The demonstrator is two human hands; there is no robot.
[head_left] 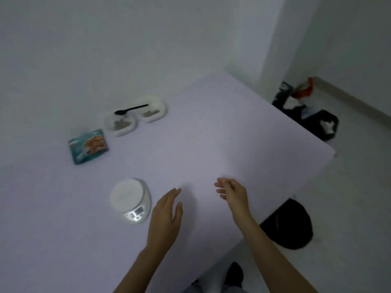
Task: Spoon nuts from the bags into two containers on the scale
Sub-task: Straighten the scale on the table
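Note:
A small white kitchen scale [131,199] with a round platform sits on the pale table [211,134], nothing on it. Two white containers stand at the back by the wall, the left container [121,124] and the right container [153,112], each with some nuts inside. A black spoon [131,109] lies across their rims. A teal bag [88,145] lies left of them. My left hand [167,210] hovers just right of the scale, fingers straight, holding nothing. My right hand [231,192] hangs further right with loosely curled fingers, empty.
The table's right edge runs diagonally; beyond it on the floor are dark bags and clutter [306,115] and a black round stool [289,225]. A white wall backs the table.

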